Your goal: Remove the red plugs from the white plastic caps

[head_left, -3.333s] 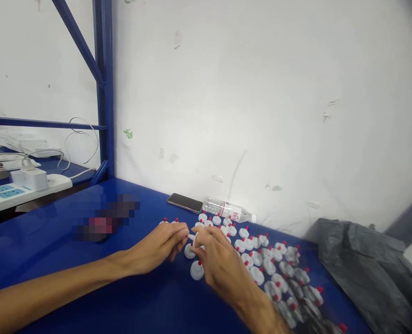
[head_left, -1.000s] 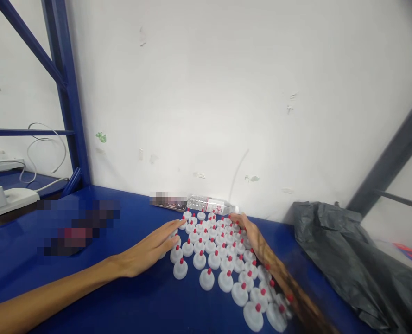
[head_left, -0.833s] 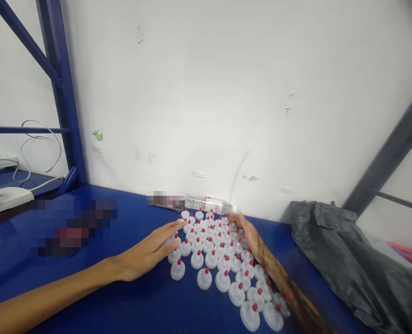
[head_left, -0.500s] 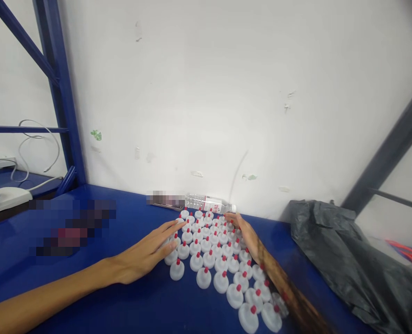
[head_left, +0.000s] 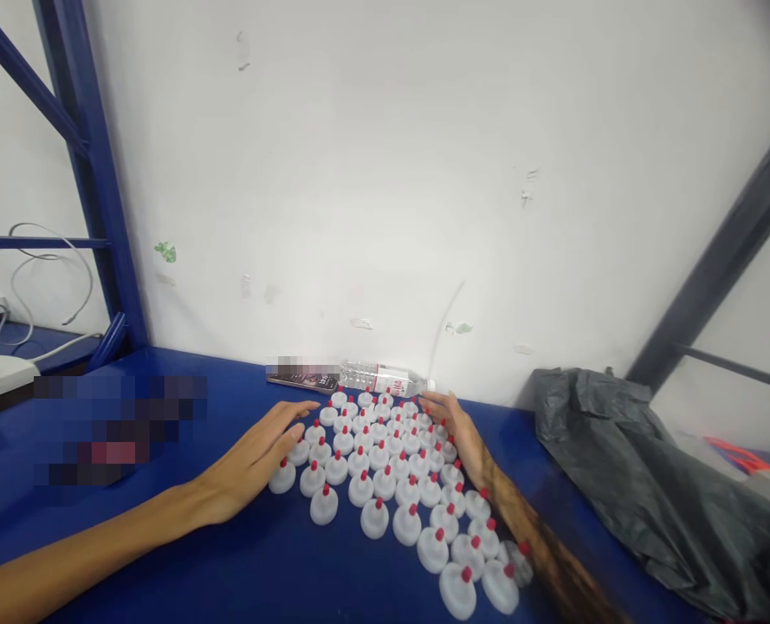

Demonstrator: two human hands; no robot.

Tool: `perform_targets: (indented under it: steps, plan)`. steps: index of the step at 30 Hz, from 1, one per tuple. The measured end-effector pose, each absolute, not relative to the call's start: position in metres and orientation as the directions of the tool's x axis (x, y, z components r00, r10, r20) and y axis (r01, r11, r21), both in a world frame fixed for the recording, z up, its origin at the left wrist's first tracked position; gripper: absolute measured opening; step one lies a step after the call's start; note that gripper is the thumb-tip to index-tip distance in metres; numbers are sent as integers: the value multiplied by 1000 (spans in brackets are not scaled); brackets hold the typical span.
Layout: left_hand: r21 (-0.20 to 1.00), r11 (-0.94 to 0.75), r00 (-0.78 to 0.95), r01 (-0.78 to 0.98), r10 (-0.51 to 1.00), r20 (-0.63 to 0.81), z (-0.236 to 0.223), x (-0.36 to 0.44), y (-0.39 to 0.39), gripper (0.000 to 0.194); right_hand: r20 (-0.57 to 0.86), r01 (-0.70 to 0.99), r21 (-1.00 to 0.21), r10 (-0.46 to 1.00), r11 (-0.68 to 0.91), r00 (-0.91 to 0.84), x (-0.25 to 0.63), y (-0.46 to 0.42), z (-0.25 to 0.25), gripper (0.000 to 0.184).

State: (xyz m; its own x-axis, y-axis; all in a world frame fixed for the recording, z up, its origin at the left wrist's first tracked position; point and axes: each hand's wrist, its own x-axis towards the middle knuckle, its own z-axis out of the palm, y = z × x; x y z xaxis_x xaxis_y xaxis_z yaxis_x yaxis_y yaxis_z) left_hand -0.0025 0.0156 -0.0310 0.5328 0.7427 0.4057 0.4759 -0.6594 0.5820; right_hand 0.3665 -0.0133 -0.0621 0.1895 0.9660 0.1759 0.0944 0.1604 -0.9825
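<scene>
Many small, round, whitish plastic bottles point(head_left: 374, 520) with red tips stand close together on the blue tabletop point(head_left: 248, 572). My left hand point(head_left: 258, 451) lies along the left edge of the group, fingers stretched out and thumb apart. It is beside the outermost bottles point(head_left: 281, 477); whether it touches them is hard to tell. On the far right side, my right hand point(head_left: 457, 426) reaches alongside the group with its fingers extended toward the back rows, holding nothing that I can see. Its forearm runs close beside the right-hand bottles point(head_left: 487, 539).
Behind the group, a clear water bottle point(head_left: 391, 380) lies on its side by the wall, with a phone point(head_left: 303, 378) to its left. A dark grey plastic bag point(head_left: 605, 451) is heaped at right. A blue metal frame post point(head_left: 99, 173) rises at left.
My left hand has moved left, off the bottles it partly covered. The left-hand bottles now sit more spread out toward the left. My right hand has hardly moved; the view has shifted slightly.
</scene>
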Motion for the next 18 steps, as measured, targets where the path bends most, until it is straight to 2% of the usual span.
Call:
perform_targets:
  steps: [4,7,10,14,18]
  plan:
    - [585,-626,518,515,772,370,-32,-9,31,37,150,46,-989,961,143,234,373,-11,-67,77]
    - [543,-644,533,538,759,373,-37,-13,41,29,134,36,-991,959,129,248,374,-11,-69,75]
    - [473,-663,533,580,748,396,-44,-17,52,29,133,57,-991,958,123,252,373,-12,-68,73]
    - [390,-690,574,609,723,384,-49,-22,62,31,158,149,-981,951,121,266,369,-15,-62,73]
    - [327,-718,603,614,694,392,-48,-24,59,36,228,350,-930,927,116,298,366,-23,-53,75]
